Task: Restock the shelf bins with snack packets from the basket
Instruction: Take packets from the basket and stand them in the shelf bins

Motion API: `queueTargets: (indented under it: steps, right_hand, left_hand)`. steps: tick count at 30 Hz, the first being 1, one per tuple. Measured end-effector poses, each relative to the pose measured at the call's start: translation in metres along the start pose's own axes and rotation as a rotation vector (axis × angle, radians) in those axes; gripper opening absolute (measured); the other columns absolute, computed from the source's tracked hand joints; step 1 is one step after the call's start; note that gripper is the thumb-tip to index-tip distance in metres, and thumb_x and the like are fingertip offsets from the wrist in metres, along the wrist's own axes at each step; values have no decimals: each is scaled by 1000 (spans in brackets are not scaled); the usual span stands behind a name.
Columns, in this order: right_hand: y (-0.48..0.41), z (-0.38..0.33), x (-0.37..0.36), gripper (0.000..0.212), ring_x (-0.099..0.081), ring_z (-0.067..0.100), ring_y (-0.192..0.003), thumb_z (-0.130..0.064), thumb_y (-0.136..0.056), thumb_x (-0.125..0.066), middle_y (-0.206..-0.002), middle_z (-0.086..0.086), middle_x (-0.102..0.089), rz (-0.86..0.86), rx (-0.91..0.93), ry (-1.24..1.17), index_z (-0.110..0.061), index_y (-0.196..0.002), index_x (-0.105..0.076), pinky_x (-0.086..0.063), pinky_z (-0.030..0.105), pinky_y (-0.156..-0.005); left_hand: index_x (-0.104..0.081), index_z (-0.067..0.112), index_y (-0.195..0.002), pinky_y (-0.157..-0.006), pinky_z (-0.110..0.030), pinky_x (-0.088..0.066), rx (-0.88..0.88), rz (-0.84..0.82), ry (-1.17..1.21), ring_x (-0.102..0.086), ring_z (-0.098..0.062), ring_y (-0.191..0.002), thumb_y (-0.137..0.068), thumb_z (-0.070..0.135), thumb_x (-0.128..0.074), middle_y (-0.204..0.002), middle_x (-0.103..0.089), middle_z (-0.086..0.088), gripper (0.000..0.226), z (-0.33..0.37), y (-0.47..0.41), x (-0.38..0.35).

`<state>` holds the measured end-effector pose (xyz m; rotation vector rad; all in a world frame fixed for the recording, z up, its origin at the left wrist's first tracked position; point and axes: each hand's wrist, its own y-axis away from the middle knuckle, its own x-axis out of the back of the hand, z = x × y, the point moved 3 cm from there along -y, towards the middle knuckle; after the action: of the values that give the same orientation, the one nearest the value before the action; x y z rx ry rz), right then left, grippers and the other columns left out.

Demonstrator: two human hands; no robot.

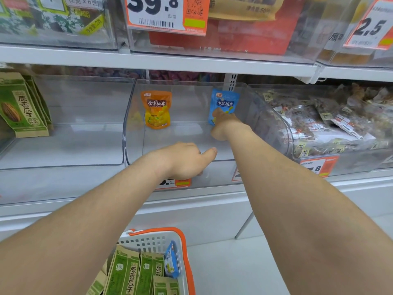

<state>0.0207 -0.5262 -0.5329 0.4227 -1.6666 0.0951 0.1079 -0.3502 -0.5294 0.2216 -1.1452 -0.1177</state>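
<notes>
The fingers (218, 114) of the right hand (225, 126) are bent forward onto the lower half of a blue glossy snack packet (225, 99) and hold it; the back of the hand hides how far they wrap round it. The packet stands upright against the back wall of a clear curved plastic shelf bin (221, 173), at its back right corner, and the right forearm reaches in over the bin's front edge. The left hand (182, 160) grips that front edge near its middle: its fingers curl down over the outside of the front wall, and the thumb (209, 153) lies straight along the rim, pointing right. An orange glossy snack packet (157, 109) stands upright at the back left corner of the same bin, well apart from the blue one.

Just beside the bin on the left, a second clear plastic bin (85, 145) has green paper seed packs (21, 107) standing at its left end. On the right, a third clear bin (291, 143) is heaped with transparent wrapped snacks (319, 122) and carries an orange and white price tag (316, 166) on its front wall.

Below the arms, near the bottom edge of the view, sits a white slotted plastic basket with an orange rim (148, 241). Inside it, green paper seed packets (125, 273) stand side by side, and a small blue packet (172, 260) leans against its right wall
</notes>
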Motion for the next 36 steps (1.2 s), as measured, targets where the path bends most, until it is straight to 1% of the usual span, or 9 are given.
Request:
queueTargets:
  steps: [3, 6, 10, 15, 19, 24, 29, 33, 36]
  right_hand:
    - [13, -6, 7, 67, -46, 39, -132, -21, -95, -51, -150, 17, -39, 7, -15, 49, -23, -157, -26, -50, 46, -101]
    - [35, -14, 16, 53, -51, 37, -126, -21, -100, -49, -144, 17, -44, -9, 27, 139, -17, -151, -35, -50, 45, -100]
    - [75, -32, 27, 21, -55, 32, -96, -16, -99, -47, -114, 12, -56, -29, 139, 237, -9, -117, -55, -51, 38, -82]
    - [152, -54, 46, 15, -53, 36, -89, -19, -96, -54, -105, 13, -53, 278, 267, 185, -13, -110, -53, -41, 40, -77]
    - [209, -82, 38, 7, -62, 39, -93, -20, -94, -52, -100, 14, -64, 512, 445, 165, -16, -92, -46, -32, 39, -72]
    - [265, -115, 7, 14, -53, 39, -77, -25, -94, -50, -80, 10, -51, 493, 554, 121, -18, -83, -53, -32, 38, -63]
    - [280, -135, -78, 24, -65, 39, -98, -25, -94, -50, -106, 13, -67, 85, 590, 224, -17, -107, -68, -43, 37, -69]
    - [298, -135, -150, 5, -62, 28, -84, -11, -92, -57, -84, 2, -59, -330, 674, 445, -15, -90, -58, -49, 34, -67]
    - [307, -129, -192, 17, -59, 21, -70, -20, -94, -63, -81, 0, -61, -465, 715, 576, -15, -80, -55, -47, 30, -58]
  left_hand:
    - [-79, 16, -89, -101, -43, -48, -39, 57, -65, -59, -30, -104, -105, 67, -13, -101, -70, -8, 85, 0, 1, -1]
    - [-72, 13, -74, -86, -47, -54, -96, 204, -110, -62, -30, -84, -96, 75, -9, -79, -71, -7, 91, -2, 4, -1]
    - [-53, 12, -63, -62, -45, -51, -175, 435, -27, -59, -29, -65, -101, 59, -39, -59, -59, -4, 61, 2, 25, 8]
    - [-64, 26, -80, -72, -40, -54, -353, 722, 55, -59, -15, -77, -84, 41, -51, -79, -60, 10, 21, -4, 78, 24]
    - [-62, 25, -84, -58, -38, -50, -481, 816, -75, -57, -20, -73, -88, 37, -53, -83, -56, 10, 15, -18, 142, 23]
    - [-57, 25, -72, -51, -32, -44, -409, 602, -329, -57, -23, -63, -85, 42, -49, -70, -60, 7, 23, -54, 203, -1]
    - [-69, 29, -89, -66, -31, -49, -52, 78, -343, -67, -21, -87, -90, 46, -55, -90, -71, 8, 22, -109, 225, -41]
    - [-71, 27, -98, -82, -38, -57, 96, -192, -265, -67, -24, -93, -94, 42, -58, -98, -70, 2, 20, -136, 231, -82]
    - [-73, 18, -107, -78, -37, -55, 150, -355, -227, -68, -23, -90, -97, 36, -57, -102, -70, 0, 26, -150, 239, -117]
